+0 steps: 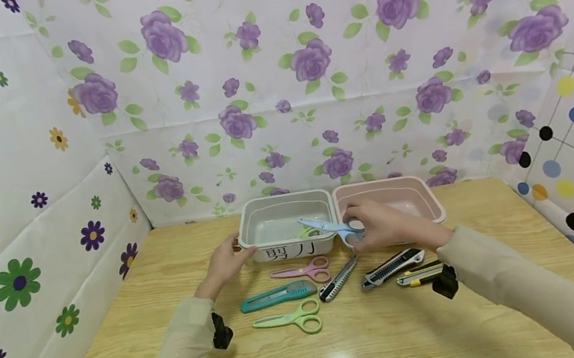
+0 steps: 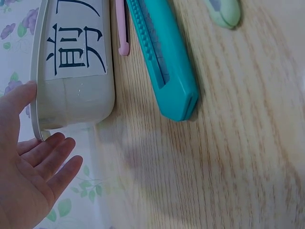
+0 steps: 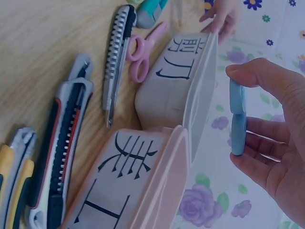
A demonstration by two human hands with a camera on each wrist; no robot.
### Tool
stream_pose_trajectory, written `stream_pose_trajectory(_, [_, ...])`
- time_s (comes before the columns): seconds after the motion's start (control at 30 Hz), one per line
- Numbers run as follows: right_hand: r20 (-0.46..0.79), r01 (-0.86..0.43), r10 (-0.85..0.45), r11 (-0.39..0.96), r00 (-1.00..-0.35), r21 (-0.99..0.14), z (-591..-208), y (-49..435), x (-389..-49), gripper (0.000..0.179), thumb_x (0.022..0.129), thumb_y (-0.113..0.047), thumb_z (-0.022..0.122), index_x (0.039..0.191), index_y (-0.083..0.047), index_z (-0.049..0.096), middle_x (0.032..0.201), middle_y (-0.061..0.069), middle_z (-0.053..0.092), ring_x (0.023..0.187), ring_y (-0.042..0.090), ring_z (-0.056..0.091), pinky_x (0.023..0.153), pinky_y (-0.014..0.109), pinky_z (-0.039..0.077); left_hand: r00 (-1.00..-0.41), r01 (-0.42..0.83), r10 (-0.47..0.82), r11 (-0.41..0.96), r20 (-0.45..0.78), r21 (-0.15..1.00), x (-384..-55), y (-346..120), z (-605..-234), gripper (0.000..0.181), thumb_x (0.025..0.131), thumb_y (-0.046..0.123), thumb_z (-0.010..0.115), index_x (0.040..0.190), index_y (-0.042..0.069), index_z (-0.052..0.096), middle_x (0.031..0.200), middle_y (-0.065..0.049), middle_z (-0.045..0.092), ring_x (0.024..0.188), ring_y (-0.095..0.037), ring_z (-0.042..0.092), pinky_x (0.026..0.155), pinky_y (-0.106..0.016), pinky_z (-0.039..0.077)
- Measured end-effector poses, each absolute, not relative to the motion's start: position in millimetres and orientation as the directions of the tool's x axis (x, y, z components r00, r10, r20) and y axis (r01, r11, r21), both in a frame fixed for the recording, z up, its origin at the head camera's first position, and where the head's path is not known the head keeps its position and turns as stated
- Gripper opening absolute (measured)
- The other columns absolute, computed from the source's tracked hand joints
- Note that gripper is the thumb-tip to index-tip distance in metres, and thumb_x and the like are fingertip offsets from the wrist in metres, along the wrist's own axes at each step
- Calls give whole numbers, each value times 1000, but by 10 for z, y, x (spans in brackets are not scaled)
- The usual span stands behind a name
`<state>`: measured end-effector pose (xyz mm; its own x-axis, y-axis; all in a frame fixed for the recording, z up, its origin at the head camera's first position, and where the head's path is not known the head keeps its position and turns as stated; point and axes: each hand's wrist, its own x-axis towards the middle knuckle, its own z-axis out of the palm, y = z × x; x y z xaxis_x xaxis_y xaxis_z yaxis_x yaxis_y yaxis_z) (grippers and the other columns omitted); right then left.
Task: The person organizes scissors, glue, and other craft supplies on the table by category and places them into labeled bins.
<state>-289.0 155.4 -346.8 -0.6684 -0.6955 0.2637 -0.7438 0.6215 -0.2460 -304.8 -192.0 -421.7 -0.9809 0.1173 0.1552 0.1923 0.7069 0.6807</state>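
Note:
My right hand (image 1: 383, 227) holds a pair of light blue scissors (image 1: 326, 226) by the handles, blades pointing left above the white bin (image 1: 258, 255). In the right wrist view the blue handles (image 3: 238, 114) sit edge-on between thumb and fingers. The left hand (image 1: 225, 266) holds the white bin's left front corner, thumb at the rim and fingers round the side. Inside that bin lies something green (image 1: 307, 232), partly hidden by the front wall and blue scissors. Touching its right side stands a pink bin (image 1: 382, 192); both carry labels with black characters.
Before the bins lie pink scissors (image 1: 307, 270), a teal utility knife (image 1: 279, 295), green scissors (image 1: 291, 318), a slim silver-and-black utility knife (image 1: 338, 280), a larger black-and-grey one (image 1: 394, 268) and a yellow-and-black one (image 1: 420, 274). A flowered cloth (image 1: 282, 143) hangs behind.

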Motion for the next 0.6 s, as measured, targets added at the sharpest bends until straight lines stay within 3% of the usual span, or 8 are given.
stream_pose_trajectory(0.3, [276,-748,-695,623,-664,-229,-3388,1446,-3067,42,56,-17,76,93,-1,63,90,5,53,78,17,49,69,28,44,-977,209,127,705,170,678,-3031,-1918,-4200,59,87,28,61,133,-2,41,112,-19,58,102,-33,54,80,-45,48])
stream_pose_trajectory(0.6, [275,-752,-702,636,-657,-171,-3353,1415,-3169,45,59,-16,75,97,4,64,98,10,56,89,23,51,80,36,45,-979,199,123,717,160,669,-3020,-1906,-4182,60,87,29,61,133,-3,40,113,-19,58,103,-33,54,81,-45,47])
